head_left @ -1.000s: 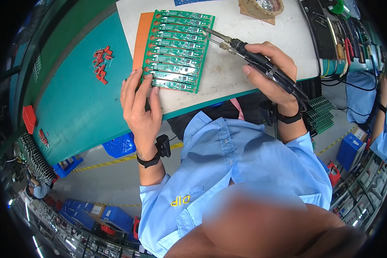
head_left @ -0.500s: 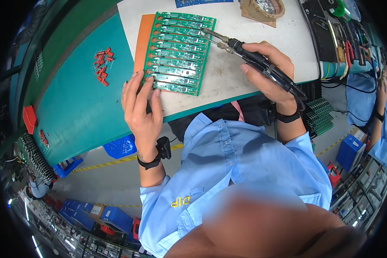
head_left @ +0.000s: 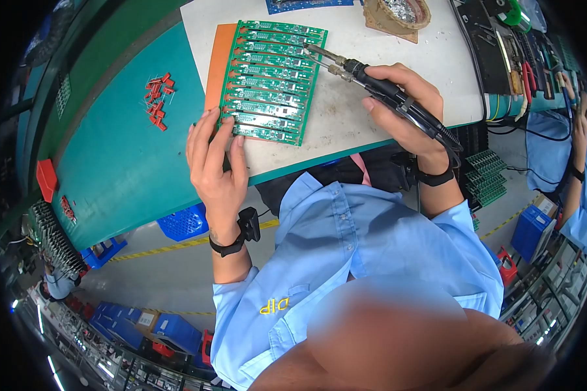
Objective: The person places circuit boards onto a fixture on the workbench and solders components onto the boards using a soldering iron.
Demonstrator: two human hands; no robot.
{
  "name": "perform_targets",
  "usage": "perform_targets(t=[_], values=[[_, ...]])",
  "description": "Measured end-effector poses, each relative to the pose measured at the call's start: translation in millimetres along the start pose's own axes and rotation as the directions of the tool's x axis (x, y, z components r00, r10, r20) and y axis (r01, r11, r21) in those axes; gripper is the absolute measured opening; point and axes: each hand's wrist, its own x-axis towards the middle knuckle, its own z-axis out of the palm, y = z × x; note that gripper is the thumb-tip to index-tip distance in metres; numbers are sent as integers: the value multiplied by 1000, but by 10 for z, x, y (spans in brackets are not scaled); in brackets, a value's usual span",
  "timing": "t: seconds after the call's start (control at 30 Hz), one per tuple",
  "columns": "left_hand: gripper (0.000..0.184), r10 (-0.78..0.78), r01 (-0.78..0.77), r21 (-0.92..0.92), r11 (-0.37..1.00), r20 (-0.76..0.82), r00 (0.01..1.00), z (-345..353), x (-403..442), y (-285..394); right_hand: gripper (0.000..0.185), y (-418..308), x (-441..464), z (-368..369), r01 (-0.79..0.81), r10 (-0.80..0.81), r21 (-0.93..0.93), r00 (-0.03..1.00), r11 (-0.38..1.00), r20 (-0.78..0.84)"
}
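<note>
A green circuit board panel (head_left: 267, 83), made of several long narrow boards side by side, lies on an orange sheet (head_left: 220, 65) on the white work surface. My left hand (head_left: 216, 156) holds the panel's near left corner, fingertips along its left edge and the thumb by the near edge. In my right hand (head_left: 407, 107) is a black soldering iron (head_left: 378, 81) with a thin second tube beside its tip. The iron reaches left over the panel, its tip at the right part of one of the far boards. Whether the tip touches is too small to tell.
Red components (head_left: 156, 101) with wire leads lie in a pile on the green mat (head_left: 120, 156). A round container (head_left: 398, 13) with silvery scraps stands at the back. Hand tools (head_left: 518, 65) line the right side. Another person's arm (head_left: 577, 163) shows at far right.
The panel and my left hand have shifted very slightly to the right in view. The soldering iron has moved slightly left; both hands keep their hold.
</note>
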Motion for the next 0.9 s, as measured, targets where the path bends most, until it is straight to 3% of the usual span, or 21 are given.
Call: perform_targets(t=[0.23,0.33,0.37,0.4,0.5,0.57,0.6,0.8,0.9], values=[[34,13,-13,12,1000,10,1000,-40,-1,-15,41,-7,-26,-72,-3,3,4,998,1000,-56],[47,-119,129,-270,954,53,992,-140,47,35,44,-30,-91,-200,-41,40,-3,992,999,-122],[47,-113,122,-264,957,50,992,-174,93,74,45,-26,-122,-253,-63,61,-6,986,998,-154],[51,-72,87,-236,968,69,995,-229,181,137,45,18,-157,-288,-56,56,2,986,998,-156],[59,-40,50,-125,991,81,996,-459,446,288,52,292,-189,-272,-23,49,59,864,998,-502],[59,175,-171,-40,984,183,967,-485,751,259,54,412,-228,-315,-62,115,120,859,991,-499],[58,188,-185,-35,982,210,959,-472,908,233,56,453,-224,-324,-123,182,148,840,981,-512],[57,217,-233,37,972,240,946,233,1366,-293,54,482,-300,-302,-89,108,62,864,994,-492],[56,233,-281,178,943,248,940,267,1330,-352,53,489,-277,-299,-96,102,37,873,995,-478]])
